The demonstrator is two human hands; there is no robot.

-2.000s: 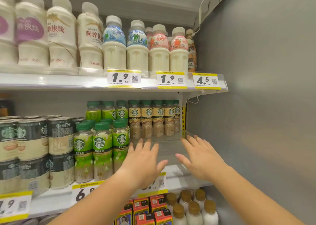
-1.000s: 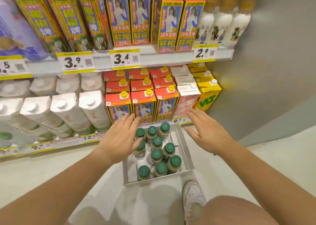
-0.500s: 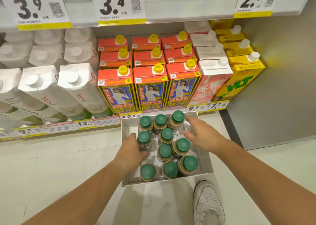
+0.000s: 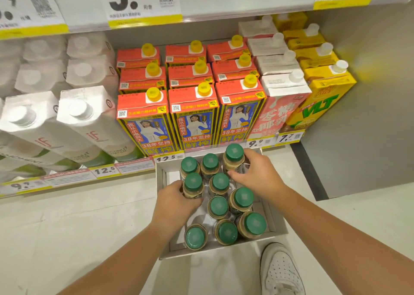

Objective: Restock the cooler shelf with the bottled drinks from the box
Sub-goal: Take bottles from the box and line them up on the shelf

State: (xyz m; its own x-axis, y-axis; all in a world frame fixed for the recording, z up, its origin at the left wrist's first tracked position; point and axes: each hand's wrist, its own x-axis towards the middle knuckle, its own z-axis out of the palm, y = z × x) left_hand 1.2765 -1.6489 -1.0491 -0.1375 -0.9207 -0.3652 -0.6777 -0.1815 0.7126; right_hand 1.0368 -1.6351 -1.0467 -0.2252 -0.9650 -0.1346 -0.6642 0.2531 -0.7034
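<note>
Bottles [image 4: 193,184] in left hand [image 4: 175,205], right hand [image 4: 257,176]

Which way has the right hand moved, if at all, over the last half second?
Yes. Against the box, the right hand has moved inward from the right wall, closing round the back-right bottle.

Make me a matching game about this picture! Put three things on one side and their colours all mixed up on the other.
Things:
1. bottle lids
2. shoe
3. red carton lids

Colours:
A. white
B. green
C. yellow

Pairs: 1-B, 2-A, 3-C
</note>
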